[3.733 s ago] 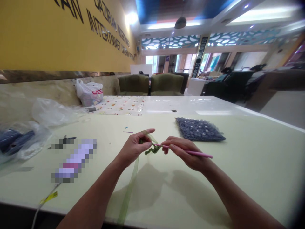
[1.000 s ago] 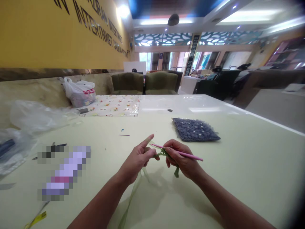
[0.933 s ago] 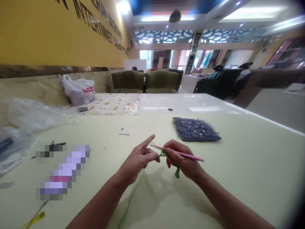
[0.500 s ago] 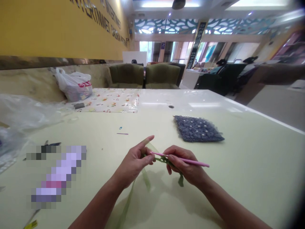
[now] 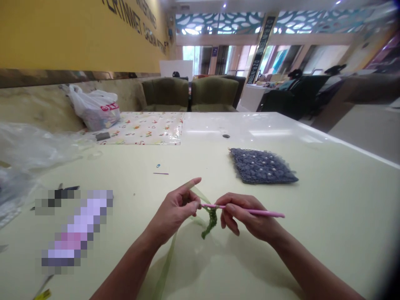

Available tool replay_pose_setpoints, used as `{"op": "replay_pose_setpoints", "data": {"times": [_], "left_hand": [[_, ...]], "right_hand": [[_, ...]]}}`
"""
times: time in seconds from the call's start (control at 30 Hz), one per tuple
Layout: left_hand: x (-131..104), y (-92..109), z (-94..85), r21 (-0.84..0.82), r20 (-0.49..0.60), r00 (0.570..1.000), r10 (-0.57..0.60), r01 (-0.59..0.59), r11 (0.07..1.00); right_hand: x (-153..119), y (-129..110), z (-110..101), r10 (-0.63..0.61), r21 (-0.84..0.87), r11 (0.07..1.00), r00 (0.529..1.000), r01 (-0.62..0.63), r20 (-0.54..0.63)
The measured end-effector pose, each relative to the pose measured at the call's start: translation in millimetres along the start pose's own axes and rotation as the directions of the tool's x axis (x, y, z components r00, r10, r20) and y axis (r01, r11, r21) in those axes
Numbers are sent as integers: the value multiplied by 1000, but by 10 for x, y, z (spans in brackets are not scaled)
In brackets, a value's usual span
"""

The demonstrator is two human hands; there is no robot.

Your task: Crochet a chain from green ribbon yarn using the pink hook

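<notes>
The step in hand looks like working a stitch: the slim pink crochet hook point(image 5: 265, 213) passes through the top of a short, curled strip of dark green looped ribbonwork point(image 5: 212, 221), which hangs between the hands, clear of the worktop point(image 5: 325, 200). The right hand point(image 5: 250, 212) has its fingers closed around the hook, handle pointing out to the right. The left hand point(image 5: 175, 210) pinches thumb against fingers near the hook's tip, gripping the sheer green ribbon point(image 5: 168, 262); its index finger is raised, with ribbon stretched from it towards the hook. Exactly what lies inside the pinch is hidden. The next move seems to call for steady tension on the ribbon and a small turn of the hook, without letting loops slip off. The worktop is pale and smooth, with a white glossy far part and a clear-covered, patterned sheet point(image 5: 146, 129) at far left. A blue-grey textured square with pearly beads point(image 5: 264, 166) lies beyond the right hand; a thin purple needle-like piece point(image 5: 161, 173) lies beyond the left. Past the worktop stand two olive armchairs point(image 5: 165, 93), beside a yellow lettered wall point(image 5: 78, 37), under blue-and-white lattice panels point(image 5: 218, 23).
</notes>
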State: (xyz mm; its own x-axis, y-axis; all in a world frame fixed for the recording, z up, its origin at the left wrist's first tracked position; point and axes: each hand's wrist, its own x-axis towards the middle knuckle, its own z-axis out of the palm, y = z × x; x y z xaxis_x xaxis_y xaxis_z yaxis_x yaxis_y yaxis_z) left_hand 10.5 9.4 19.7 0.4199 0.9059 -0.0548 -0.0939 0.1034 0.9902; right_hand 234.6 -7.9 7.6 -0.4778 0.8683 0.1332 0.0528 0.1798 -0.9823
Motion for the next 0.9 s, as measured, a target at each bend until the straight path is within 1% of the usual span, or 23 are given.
{"op": "replay_pose_setpoints", "data": {"times": [0.2,0.33,0.43,0.63,0.77,0.83,0.9], "left_hand": [[-16,-5,0,29,-30,1000,4,-3,1000],[-28,7,12,44,-39,999,9,-8,999],[-28,18,25,70,-46,999,13,-10,998],[-17,-6,30,151,-45,998,49,-41,988],[-23,-35,36,266,-67,992,110,-89,960],[-32,-43,39,317,-80,987,139,-107,942],[-39,-47,38,344,-88,984,153,-114,932]], "right_hand": [[3,-59,-47,-35,-134,990,998,42,49],[9,-70,-61,-76,-176,981,995,86,68],[11,-69,-63,-79,-187,978,994,91,71],[-12,-81,-68,-37,-255,965,995,60,94],[-16,-82,-60,-9,-330,943,991,52,131],[-10,-84,-55,-11,-347,936,991,59,137],[-6,-89,-51,-29,-337,939,993,67,116]]}}
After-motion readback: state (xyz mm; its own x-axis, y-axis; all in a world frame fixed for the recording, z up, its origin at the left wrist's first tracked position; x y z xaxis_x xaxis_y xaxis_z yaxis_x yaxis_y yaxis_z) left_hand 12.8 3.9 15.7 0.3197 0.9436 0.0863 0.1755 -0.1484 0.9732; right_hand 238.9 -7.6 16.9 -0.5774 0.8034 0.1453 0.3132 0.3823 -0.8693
